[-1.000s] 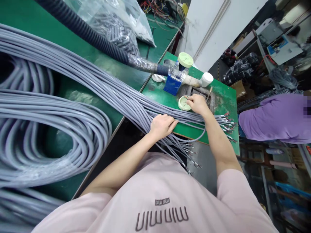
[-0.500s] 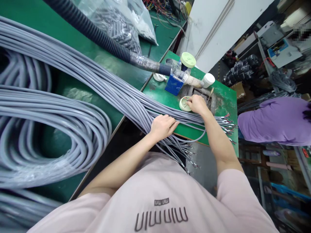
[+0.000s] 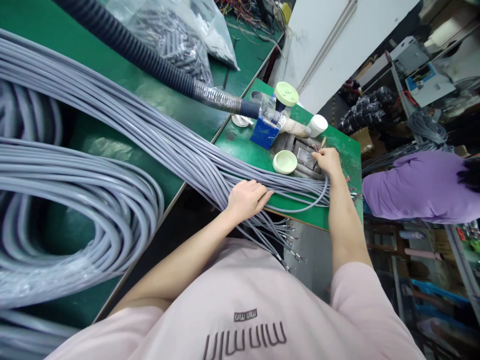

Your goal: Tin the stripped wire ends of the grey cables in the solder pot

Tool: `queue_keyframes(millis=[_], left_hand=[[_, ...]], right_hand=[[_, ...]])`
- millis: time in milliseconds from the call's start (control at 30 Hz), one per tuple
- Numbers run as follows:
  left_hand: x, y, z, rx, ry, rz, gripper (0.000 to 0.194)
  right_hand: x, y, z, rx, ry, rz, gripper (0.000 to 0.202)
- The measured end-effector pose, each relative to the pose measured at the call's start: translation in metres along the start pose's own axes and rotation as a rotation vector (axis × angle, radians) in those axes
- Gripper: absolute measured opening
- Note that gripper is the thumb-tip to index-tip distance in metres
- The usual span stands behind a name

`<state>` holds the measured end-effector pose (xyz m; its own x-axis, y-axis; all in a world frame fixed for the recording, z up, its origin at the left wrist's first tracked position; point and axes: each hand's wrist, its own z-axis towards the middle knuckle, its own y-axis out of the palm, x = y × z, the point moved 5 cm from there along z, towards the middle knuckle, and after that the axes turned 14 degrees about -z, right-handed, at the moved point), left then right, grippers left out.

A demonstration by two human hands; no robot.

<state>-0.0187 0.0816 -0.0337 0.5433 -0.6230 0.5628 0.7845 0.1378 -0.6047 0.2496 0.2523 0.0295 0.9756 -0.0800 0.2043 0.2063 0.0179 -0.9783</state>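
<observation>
My left hand (image 3: 247,199) is closed over the bundle of grey cables (image 3: 204,162) near the table's front edge, fingers together; its fingertips and the strands under them are partly hidden. My right hand (image 3: 329,161) pinches one grey cable (image 3: 313,202) close to its end. The thin wires of that end poke out past the fingers, above the metal pot (image 3: 305,155), whose surface is silvery. Just left of the pot sits a pale green tub (image 3: 285,162), open at the top. Other cable ends with stripped coloured wires lie beyond my right forearm.
A black ridged hose (image 3: 150,57) runs to a blue box (image 3: 264,132) behind the tub. A lidded jar (image 3: 286,94) and a white container (image 3: 318,125) stand behind. Coiled cables (image 3: 131,200) fill the left bench. A person in purple (image 3: 416,187) is at right.
My right hand has moved right with the cable end, from the pale green tub to over the metal pot. My left hand stays on the bundle. The view has shifted slightly.
</observation>
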Motion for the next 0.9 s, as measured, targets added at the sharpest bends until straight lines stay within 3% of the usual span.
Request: queue_keyframes(millis=[233, 900], left_hand=[[0.0, 0.0, 0.0, 0.002, -0.001, -0.016, 0.032], [-0.001, 0.002, -0.001, 0.005, -0.013, -0.052, 0.032]], right_hand=[[0.008, 0.026, 0.016, -0.051, 0.071, -0.039, 0.027], [0.007, 0.039, 0.029, -0.11, 0.081, -0.061, 0.026]])
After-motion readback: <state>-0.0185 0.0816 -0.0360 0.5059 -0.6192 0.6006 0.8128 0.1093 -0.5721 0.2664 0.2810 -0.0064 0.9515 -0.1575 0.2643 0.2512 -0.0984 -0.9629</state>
